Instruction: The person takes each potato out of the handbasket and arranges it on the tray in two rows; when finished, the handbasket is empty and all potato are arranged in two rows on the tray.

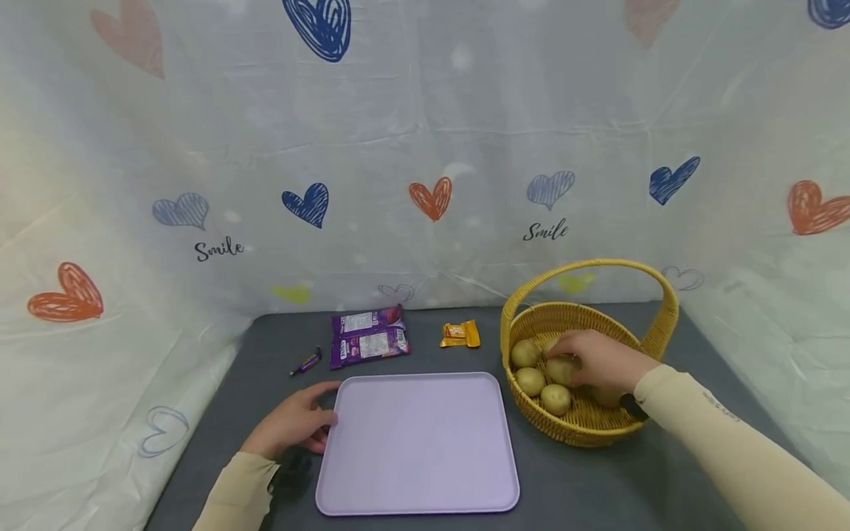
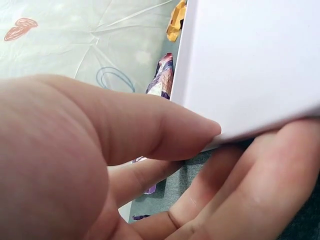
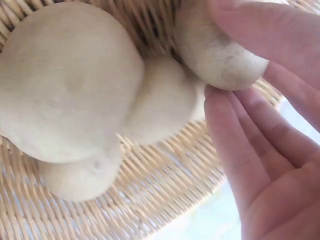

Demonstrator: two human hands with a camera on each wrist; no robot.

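Observation:
My left hand is at the left edge of a lilac rectangular tray. In the left wrist view the thumb lies on the tray's rim and the other fingers curl against its underside. Over on the right, my right hand reaches into a yellow wicker basket with a tall arched handle. Its thumb and fingers grip a round, pale potato. Several more potatoes lie in the basket around it, some hidden under the hand.
Behind the tray lie a purple snack packet and a small orange-yellow wrapped snack. A small purple wrapped candy sits further left. The grey tabletop meets a white curtain printed with hearts at the back and sides.

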